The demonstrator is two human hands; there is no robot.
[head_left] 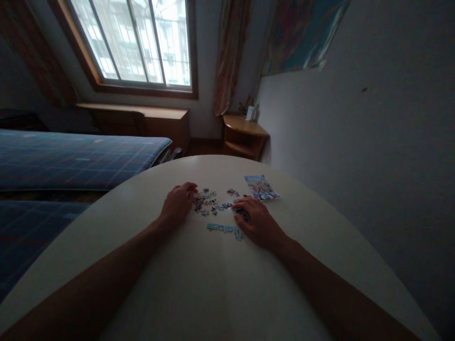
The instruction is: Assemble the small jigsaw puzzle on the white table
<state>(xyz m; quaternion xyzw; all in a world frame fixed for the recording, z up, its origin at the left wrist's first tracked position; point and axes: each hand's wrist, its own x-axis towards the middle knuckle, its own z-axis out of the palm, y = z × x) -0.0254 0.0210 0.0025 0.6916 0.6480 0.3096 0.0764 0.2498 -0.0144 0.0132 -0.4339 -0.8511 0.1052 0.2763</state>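
Note:
Several loose jigsaw pieces [204, 201] lie in a pile near the middle of the white table [199, 274]. My left hand [178, 202] rests at the left edge of this pile, its fingers bent; whether it holds a piece is too small to tell. Over other pieces at the right lies my right hand [256, 221], fingers spread and slightly curved, with dark pieces showing under them. Between my hands and nearer to me is a joined light-blue strip of pieces [223, 228]. A colourful printed sheet [262, 187] lies just beyond my right hand.
The round table's far edge [220, 156] curves in front of me. Beds with blue plaid mattresses [78, 158] stand at the left. Beyond are a wooden desk [159, 112], a corner cabinet [245, 125] and a window [142, 42]. A white wall [320, 142] runs along the right.

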